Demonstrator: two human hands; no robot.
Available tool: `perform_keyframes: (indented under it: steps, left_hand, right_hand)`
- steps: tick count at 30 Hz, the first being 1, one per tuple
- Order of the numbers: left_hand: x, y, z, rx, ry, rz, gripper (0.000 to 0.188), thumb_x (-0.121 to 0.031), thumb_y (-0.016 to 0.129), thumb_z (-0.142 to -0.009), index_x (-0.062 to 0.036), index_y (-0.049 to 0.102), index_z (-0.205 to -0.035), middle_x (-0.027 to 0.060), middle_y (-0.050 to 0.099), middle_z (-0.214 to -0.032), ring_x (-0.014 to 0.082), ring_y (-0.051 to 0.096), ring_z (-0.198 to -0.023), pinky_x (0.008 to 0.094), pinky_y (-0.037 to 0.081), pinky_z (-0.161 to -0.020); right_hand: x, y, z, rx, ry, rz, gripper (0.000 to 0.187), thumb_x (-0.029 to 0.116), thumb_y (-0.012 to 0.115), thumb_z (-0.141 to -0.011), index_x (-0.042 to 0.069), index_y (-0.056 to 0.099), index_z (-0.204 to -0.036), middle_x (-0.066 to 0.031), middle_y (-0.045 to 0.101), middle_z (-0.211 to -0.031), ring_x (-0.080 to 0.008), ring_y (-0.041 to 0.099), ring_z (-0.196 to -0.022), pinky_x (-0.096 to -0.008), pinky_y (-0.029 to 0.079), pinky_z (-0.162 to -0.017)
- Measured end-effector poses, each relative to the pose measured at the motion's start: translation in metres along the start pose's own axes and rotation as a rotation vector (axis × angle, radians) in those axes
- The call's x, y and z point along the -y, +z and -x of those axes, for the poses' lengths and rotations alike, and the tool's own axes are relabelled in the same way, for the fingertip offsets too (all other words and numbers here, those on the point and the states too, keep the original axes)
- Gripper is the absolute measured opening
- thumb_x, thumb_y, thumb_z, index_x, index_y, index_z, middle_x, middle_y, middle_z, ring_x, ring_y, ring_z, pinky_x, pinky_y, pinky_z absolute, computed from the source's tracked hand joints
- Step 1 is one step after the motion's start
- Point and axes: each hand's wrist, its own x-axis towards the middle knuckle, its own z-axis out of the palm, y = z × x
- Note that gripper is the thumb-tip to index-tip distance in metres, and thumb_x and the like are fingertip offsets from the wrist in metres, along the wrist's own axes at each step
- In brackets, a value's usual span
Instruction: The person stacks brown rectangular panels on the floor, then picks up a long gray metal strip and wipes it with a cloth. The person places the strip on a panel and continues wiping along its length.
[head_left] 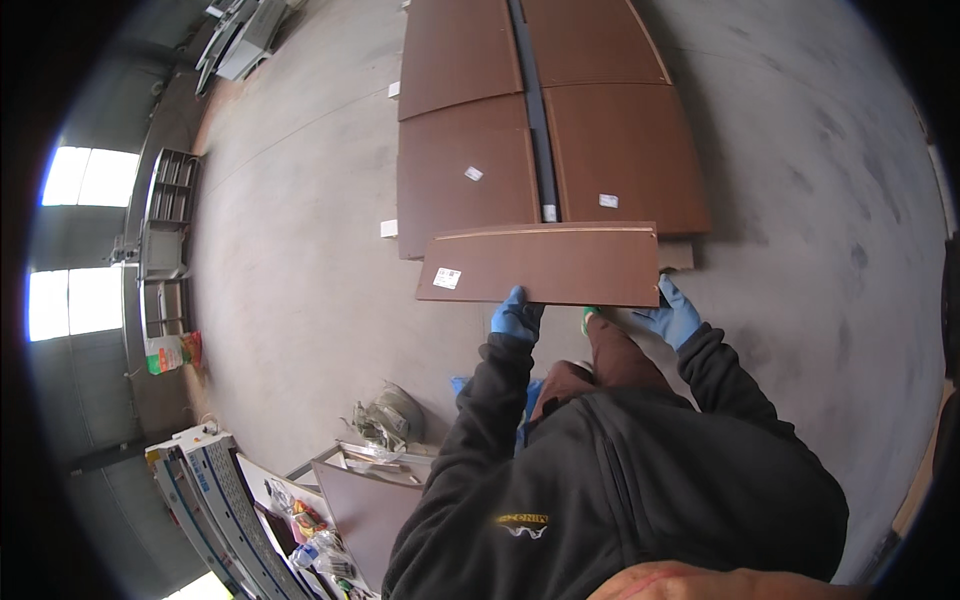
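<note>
While narrow brown panel was held at six o'clock of larger brown panels, near edge was pinched by left hand at half past six: thumb on top, other fingers mostly hidden. Right hand was placed at four o'clock corner, fingers part-open; firmness of grip could not be told. Panel was judged stiff, fairly heavy, smooth enough to slip, chippable at corners; best gripped near both short ends, supported underneath.
</note>
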Motion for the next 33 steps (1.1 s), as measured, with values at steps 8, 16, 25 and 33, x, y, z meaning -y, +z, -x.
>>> perform_keyframes:
  steps: [8,16,25,33]
  left_hand:
    - [-0.123,0.04,-0.172,-0.298,0.306,-0.163,0.026,-0.012,0.06,-0.107,-0.0036,0.061,-0.131,0.0125,0.07,-0.124,0.0299,0.07,-0.114,0.0507,0.057,-0.107]
    - [-0.286,0.031,-0.395,-0.331,0.343,-0.148,0.024,-0.014,0.059,-0.108,-0.0031,0.064,-0.128,0.0133,0.072,-0.123,0.0321,0.07,-0.114,0.0527,0.059,-0.104]
    - [-0.426,0.002,-0.602,-0.375,0.394,-0.249,0.013,-0.018,0.062,-0.107,-0.0063,0.066,-0.111,0.0081,0.07,-0.106,0.0228,0.067,-0.095,0.0473,0.062,-0.093]
    - [-0.498,-0.023,-0.699,-0.372,0.308,-0.332,0.012,-0.02,0.064,-0.106,-0.0108,0.065,-0.098,0.0029,0.061,-0.088,0.0183,0.059,-0.082,0.0399,0.058,-0.08]
  right_hand:
    - [-0.055,-0.02,-0.117,-0.137,0.069,0.627,0.053,0.03,0.065,-0.107,0.002,0.052,-0.151,-0.0152,0.067,-0.138,-0.0211,0.063,-0.126,-0.0394,0.05,-0.111]
    - [-0.141,-0.051,-0.143,-0.376,0.064,1.067,0.051,0.026,0.073,-0.1,-0.008,0.062,-0.137,-0.0251,0.071,-0.131,-0.0309,0.072,-0.12,-0.038,0.057,-0.103]
    - [-0.178,0.021,-0.209,-0.346,-0.216,1.651,0.028,0.016,0.079,-0.081,0.001,0.071,-0.103,-0.0224,0.073,-0.091,-0.0446,0.07,-0.084,-0.0526,0.056,-0.073]
    - [-0.198,0.026,-0.238,-0.342,-0.228,1.608,0.035,0.009,0.081,-0.072,0.003,0.065,-0.103,-0.018,0.069,-0.083,-0.0427,0.067,-0.075,-0.0537,0.049,-0.065]
